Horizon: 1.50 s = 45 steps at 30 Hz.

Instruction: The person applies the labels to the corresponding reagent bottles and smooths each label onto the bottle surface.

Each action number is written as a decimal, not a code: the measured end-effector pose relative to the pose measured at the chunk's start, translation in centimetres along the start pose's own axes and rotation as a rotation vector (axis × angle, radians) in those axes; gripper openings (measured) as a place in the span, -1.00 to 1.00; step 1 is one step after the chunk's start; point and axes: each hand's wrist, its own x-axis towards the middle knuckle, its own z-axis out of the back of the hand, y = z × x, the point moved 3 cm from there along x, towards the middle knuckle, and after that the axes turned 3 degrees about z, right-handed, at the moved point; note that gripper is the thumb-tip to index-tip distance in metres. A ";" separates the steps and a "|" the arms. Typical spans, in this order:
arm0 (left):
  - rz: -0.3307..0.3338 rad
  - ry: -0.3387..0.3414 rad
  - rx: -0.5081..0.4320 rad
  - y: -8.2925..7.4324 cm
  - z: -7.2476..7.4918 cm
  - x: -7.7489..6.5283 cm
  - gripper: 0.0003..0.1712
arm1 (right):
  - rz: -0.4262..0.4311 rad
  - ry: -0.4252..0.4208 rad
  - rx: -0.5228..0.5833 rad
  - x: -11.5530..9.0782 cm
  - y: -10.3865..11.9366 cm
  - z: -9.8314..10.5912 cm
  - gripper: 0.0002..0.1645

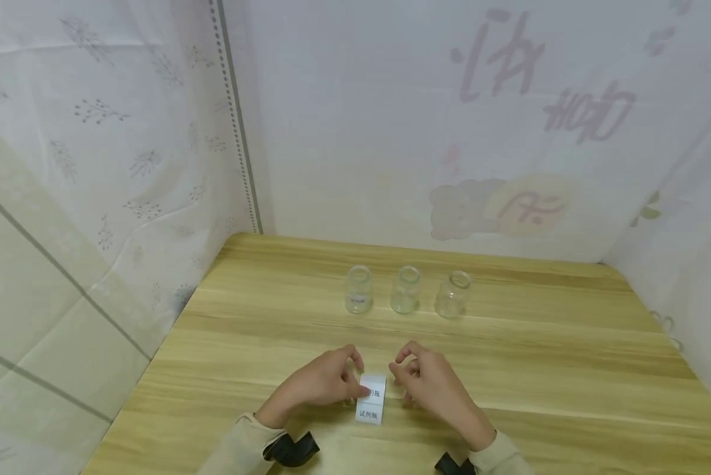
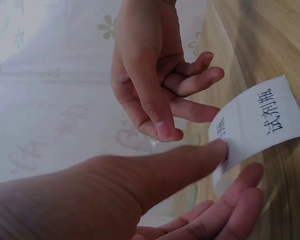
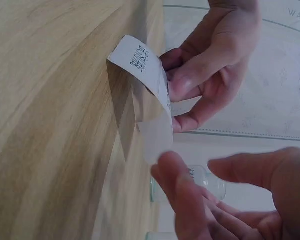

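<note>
My left hand pinches a short strip of white paper labels by its left edge, between thumb and fingers. Dark printed characters mark the labels, and the thumb covers part of the upper print. In the right wrist view the strip bends in a curve close over the table, its far end curled down. To the right of it is my right hand, thumb and index finger apart with nothing between them. Its index fingertip is right at the curled end of the strip in that view.
Three clear glass jars stand in a row beyond the hands: the left jar bears a small printed label, the middle jar and right jar show none. The wooden table backs onto pale patterned curtains.
</note>
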 end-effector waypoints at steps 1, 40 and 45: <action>0.004 -0.003 -0.014 0.0 0.0 0.0 -0.62 | -0.007 0.021 0.020 0.0 0.0 -0.1 -0.72; -0.428 -0.521 0.138 -10.3 3.1 -4.6 -0.84 | 0.253 -0.115 0.226 -2.4 8.2 4.6 -0.89; -0.617 -0.576 0.299 -10.8 2.3 -4.5 -0.90 | 0.248 -0.119 0.221 -2.3 8.2 4.5 -0.89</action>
